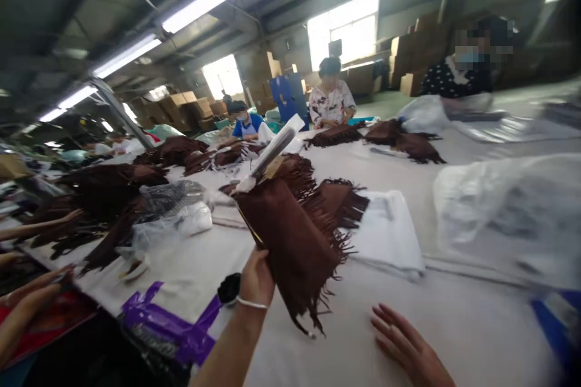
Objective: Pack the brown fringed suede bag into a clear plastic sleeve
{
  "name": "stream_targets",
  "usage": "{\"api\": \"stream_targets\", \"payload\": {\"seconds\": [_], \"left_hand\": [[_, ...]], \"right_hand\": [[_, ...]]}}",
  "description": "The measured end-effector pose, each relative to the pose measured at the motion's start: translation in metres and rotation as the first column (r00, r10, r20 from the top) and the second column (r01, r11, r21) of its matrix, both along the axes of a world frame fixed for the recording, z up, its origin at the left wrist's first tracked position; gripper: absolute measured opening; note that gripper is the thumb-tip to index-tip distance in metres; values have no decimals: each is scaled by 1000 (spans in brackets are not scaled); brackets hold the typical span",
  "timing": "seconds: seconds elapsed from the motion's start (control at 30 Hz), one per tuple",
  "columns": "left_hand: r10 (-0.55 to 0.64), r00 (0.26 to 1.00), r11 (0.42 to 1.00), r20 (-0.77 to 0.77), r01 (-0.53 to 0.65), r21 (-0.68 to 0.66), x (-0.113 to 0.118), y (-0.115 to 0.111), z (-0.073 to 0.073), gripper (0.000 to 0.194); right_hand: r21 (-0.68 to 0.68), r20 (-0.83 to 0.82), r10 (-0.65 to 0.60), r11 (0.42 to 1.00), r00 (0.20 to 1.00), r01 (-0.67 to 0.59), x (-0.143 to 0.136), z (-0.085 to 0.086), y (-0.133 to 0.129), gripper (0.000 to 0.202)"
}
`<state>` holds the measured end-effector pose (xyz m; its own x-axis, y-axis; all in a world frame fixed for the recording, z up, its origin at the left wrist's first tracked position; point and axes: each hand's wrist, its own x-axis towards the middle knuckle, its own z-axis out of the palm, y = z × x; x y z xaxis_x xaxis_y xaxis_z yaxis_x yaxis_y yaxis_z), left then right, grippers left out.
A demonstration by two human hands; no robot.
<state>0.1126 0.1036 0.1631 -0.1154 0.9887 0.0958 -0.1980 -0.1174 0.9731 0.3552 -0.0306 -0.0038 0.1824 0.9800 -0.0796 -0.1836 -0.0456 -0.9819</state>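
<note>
Workshop w/ a long white table [454,326] running away from the camera; cardboard boxes [181,106] stacked at the back, bright windows [349,27], strip lights overhead.

Left hand [256,281] is clenched round the lower edge of a brown fringed suede piece [295,236], lifting it off the table in the near-centre of the view. Its long axis runs diagonally: top end points up-left & away from the camera, bottom end down-right toward the near table edge. Fringe hangs along its right side & bottom. White paper or card [276,148] sticks out at the far top end; can't tell how it's attached.

Right hand [403,344] lies flat & released on the table, fingers spread, holding nothing, just right of the piece's lower fringe, not touching it.

Folded white cloth [390,233] sits behind the piece, partly covered by it. Clear plastic bags [508,217] at right are blurred, contents unreadable. More brown fringed piles [113,193] at left & far centre. Other people's hands [31,302] enter from the left edge, cut off. Three co-workers [331,100] sit at the far end; view is motion-blurred there.
</note>
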Motion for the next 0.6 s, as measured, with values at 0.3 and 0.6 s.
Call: {"api": "stream_targets", "payload": {"seconds": [0.3,0.6], "left_hand": [[-29,959,723,283,216,-657,57,-93,-136,30],[-610,704,317,362,636,-703,40,-161,-140,39]], "right_hand": [[-123,-411,-109,990,905,64,4,-10,-63,69],[-62,377,-132,984,917,167,88,17,-37,59]]}}
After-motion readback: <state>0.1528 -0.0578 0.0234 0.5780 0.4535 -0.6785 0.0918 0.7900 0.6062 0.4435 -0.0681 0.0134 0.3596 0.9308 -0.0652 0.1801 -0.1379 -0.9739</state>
